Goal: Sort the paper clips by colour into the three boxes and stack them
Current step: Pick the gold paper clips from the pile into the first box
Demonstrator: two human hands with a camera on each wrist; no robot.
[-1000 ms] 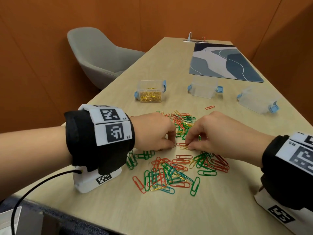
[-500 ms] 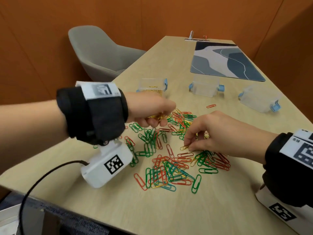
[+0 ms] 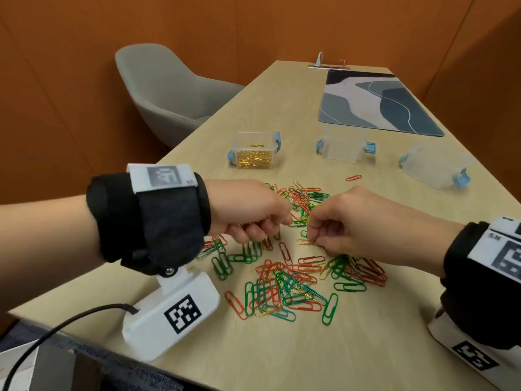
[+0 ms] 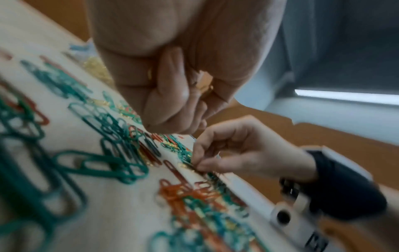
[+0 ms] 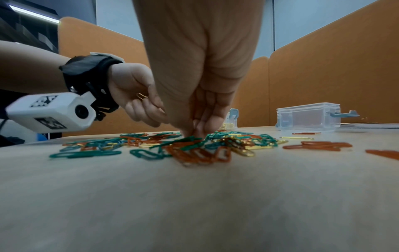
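The paper clips (image 3: pixel 293 266) lie mixed in red, green and gold near the table's (image 3: pixel 282 356) front edge, with gold ones already in the left box (image 3: pixel 253 153) further back. The left hand (image 3: pixel 251 210), which half a second ago hovered higher near that box, has come back down over the pile, fingers curled around gold clips (image 4: pixel 204 86). The right hand (image 3: pixel 346 221) still pinches at a gold clip on the table, so gold sorting goes on; the other two boxes look empty.

Orange partition walls (image 3: pixel 70 80) are enclosing the room; a grey shell chair (image 3: pixel 166 91) is standing beside the light wooden surface (image 3: pixel 253 356); a ceiling light strip (image 5: pixel 32 13) is glowing.
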